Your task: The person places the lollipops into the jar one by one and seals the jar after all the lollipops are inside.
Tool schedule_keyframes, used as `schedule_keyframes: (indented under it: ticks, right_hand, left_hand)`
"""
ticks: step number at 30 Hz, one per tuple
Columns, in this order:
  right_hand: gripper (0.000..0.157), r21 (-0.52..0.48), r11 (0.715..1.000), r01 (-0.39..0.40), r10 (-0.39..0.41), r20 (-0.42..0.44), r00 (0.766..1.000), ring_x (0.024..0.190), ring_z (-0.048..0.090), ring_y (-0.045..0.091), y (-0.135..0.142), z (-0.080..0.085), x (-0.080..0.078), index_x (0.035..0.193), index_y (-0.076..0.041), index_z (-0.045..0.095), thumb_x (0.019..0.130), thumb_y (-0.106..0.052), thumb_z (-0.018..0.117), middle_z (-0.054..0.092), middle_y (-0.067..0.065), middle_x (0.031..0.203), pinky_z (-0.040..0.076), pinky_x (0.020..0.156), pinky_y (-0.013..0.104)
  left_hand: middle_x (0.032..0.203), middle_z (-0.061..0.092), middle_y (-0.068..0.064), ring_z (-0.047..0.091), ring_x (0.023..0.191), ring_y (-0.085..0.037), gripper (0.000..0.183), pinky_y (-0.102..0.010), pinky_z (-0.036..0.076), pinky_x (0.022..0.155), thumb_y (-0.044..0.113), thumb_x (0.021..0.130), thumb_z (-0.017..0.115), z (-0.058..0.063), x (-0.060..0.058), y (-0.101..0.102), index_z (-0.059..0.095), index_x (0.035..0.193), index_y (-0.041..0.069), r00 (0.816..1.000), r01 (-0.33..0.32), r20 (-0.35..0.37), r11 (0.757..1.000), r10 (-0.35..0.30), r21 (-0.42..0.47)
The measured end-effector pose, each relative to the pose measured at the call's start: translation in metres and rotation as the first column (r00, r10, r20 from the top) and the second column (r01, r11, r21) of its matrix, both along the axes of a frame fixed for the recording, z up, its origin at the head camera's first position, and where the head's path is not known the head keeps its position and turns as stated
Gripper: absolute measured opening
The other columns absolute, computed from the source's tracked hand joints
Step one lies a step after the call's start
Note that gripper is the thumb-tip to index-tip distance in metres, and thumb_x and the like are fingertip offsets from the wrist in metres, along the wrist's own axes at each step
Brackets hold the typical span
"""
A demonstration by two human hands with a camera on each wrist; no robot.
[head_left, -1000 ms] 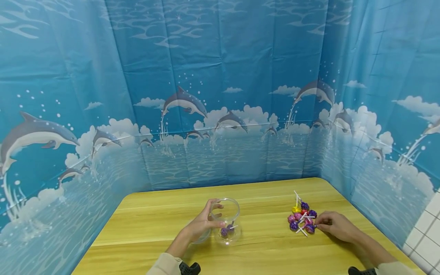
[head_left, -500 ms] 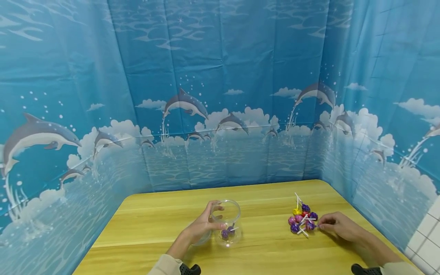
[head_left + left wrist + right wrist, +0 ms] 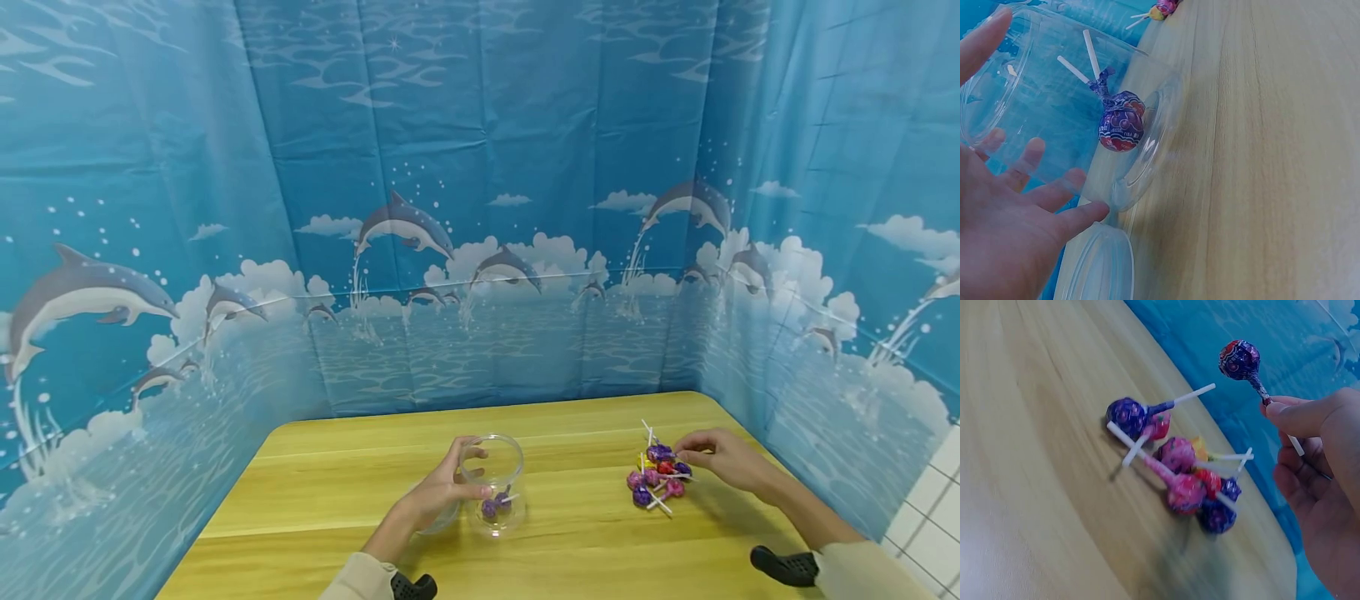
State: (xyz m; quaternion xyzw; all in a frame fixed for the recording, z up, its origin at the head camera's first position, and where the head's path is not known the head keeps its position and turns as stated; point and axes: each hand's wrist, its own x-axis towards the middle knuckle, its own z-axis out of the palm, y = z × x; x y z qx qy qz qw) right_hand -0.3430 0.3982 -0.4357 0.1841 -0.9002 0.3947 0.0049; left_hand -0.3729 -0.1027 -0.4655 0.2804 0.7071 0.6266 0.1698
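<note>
My left hand point(image 3: 438, 493) grips a clear plastic jar point(image 3: 513, 518) standing upright on the table, its thumb and fingers around the side. Purple-wrapped lollipops point(image 3: 1121, 122) lie at the bottom of the jar, white sticks pointing up toward its open mouth. My right hand point(image 3: 727, 461) pinches a purple lollipop point(image 3: 1239, 360) by its stick, between thumb and forefinger, with the candy head upward. That lollipop hangs above a loose pile of pink, purple, red and yellow lollipops point(image 3: 1185, 492) on the right side of the table.
A clear round lid point(image 3: 1100, 269) lies beside the jar, partly behind the left hand in the head view. The wooden table point(image 3: 337, 467) is bordered by a blue dolphin-print curtain point(image 3: 525, 350) at the back and sides.
My right hand has lifted a purple lollipop off the near right side of the pile and moved it up and slightly left over the others. The left hand and jar stay put.
</note>
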Motion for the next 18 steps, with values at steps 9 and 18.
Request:
schedule_keyframes:
  ticks: [9, 18]
  right_hand:
    - [0.018, 0.008, 0.999, -0.031, 0.032, -0.049, 0.998, 0.086, 0.065, 0.021, -0.030, 0.022, -0.010, 0.110, -0.005, 0.072, 0.106, -0.018, 0.061, 0.069, 0.006, 0.099, 0.053, 0.073, 0.034]
    - [0.015, -0.007, 0.999, -0.045, 0.044, -0.039, 0.998, 0.084, 0.058, 0.023, -0.065, 0.038, -0.016, 0.108, -0.004, 0.071, 0.106, -0.017, 0.062, 0.065, 0.005, 0.097, 0.051, 0.072, 0.040]
  left_hand:
    - [0.158, 0.026, -0.025, 0.026, 0.145, -0.056, 0.077, -0.062, 0.037, 0.110, 0.019, 0.099, 0.073, -0.003, -0.002, -0.001, 0.023, 0.158, 0.016, 1.000, 0.009, 0.003, 1.000, -0.009, 0.003]
    - [0.156, 0.032, -0.016, 0.028, 0.145, -0.054, 0.076, -0.063, 0.036, 0.110, 0.018, 0.099, 0.071, -0.001, 0.000, -0.001, 0.023, 0.158, 0.016, 1.000, -0.006, -0.006, 1.000, 0.006, -0.017]
